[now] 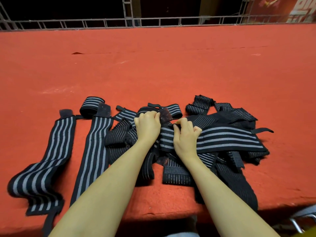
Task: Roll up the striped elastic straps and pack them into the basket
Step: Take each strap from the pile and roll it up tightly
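Left hand (147, 127): grip curled, fingers pinching the rolled end of a wide-striped strap (227, 137) at the middle of the pile (213, 151).
Right hand (185, 134): grip curled onto the same strap, just beside the left hand.
Strap: runs rightward across the pile, black with grey stripes.
Finished roll (92, 105): upright, far left of the hands.
Two flat straps (41, 168): laid lengthwise at left.
Worktop (153, 65): red felt, broad bare area beyond; near edge below the forearms.
Writing: white characters at top right, seemingly lettering, unreadable.
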`<move>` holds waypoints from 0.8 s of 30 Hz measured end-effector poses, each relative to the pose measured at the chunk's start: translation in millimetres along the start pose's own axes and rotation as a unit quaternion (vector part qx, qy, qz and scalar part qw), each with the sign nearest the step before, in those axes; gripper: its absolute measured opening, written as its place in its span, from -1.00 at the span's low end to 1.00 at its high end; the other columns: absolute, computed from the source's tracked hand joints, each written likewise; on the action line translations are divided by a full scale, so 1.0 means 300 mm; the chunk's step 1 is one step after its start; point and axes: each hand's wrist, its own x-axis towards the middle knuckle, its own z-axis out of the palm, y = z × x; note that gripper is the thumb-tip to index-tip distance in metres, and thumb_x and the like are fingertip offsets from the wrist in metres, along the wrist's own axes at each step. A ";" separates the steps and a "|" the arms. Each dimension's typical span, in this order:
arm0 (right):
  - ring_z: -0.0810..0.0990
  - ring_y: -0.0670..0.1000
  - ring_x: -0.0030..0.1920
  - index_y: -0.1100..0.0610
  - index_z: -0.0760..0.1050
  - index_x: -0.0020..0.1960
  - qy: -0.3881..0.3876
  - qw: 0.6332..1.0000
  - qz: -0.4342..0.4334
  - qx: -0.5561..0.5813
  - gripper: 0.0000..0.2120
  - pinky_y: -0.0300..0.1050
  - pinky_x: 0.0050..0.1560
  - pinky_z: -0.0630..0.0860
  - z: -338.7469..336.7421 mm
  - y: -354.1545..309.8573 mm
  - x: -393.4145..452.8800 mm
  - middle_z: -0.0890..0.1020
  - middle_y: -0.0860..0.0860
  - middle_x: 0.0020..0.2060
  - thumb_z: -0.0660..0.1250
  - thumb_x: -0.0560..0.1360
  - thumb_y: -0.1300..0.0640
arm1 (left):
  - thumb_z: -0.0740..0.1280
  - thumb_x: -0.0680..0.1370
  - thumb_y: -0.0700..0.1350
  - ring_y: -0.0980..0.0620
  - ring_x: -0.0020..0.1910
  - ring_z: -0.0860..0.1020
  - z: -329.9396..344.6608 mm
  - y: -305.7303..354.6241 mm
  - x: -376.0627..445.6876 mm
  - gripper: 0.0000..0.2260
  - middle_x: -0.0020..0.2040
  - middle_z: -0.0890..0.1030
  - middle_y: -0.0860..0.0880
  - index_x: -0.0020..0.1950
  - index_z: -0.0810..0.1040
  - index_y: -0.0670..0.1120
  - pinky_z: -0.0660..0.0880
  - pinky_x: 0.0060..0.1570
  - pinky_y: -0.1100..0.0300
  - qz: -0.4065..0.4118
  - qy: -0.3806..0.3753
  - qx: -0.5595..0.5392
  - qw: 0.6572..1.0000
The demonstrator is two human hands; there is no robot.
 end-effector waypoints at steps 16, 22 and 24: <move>0.38 0.08 0.09 0.09 0.54 0.05 -0.001 0.995 -0.027 -0.098 -0.75 0.08 0.16 0.18 0.005 -0.026 0.018 0.51 0.05 0.06 0.16 0.53 -0.01 | 0.20 0.63 -0.10 -0.05 0.02 0.48 -0.116 0.010 -0.032 -0.80 -0.13 0.48 0.05 -0.06 0.59 -0.11 0.32 0.14 -0.02 0.036 0.036 -0.167 0.985; 0.40 -0.04 0.14 0.00 0.54 0.18 -0.072 0.997 0.005 0.035 -0.51 -0.12 0.09 0.01 -0.031 -0.202 0.063 0.57 -0.11 0.01 -0.02 0.53 -0.21 | 0.21 0.62 -0.15 0.19 -0.15 0.41 -0.260 0.080 -0.033 -0.81 -0.13 0.42 0.05 0.10 0.58 -0.18 0.28 -0.11 0.54 0.056 0.028 -0.246 0.967; 0.39 -0.03 0.19 0.02 0.50 0.27 -0.099 0.990 0.020 0.102 -0.50 -0.10 0.17 0.03 -0.061 -0.266 0.085 0.57 -0.08 0.02 0.00 0.52 -0.18 | 0.17 0.64 -0.12 0.20 -0.14 0.42 -0.300 0.100 -0.035 -0.78 -0.06 0.46 -0.04 0.10 0.56 -0.18 0.30 -0.11 0.48 0.051 0.012 -0.267 0.962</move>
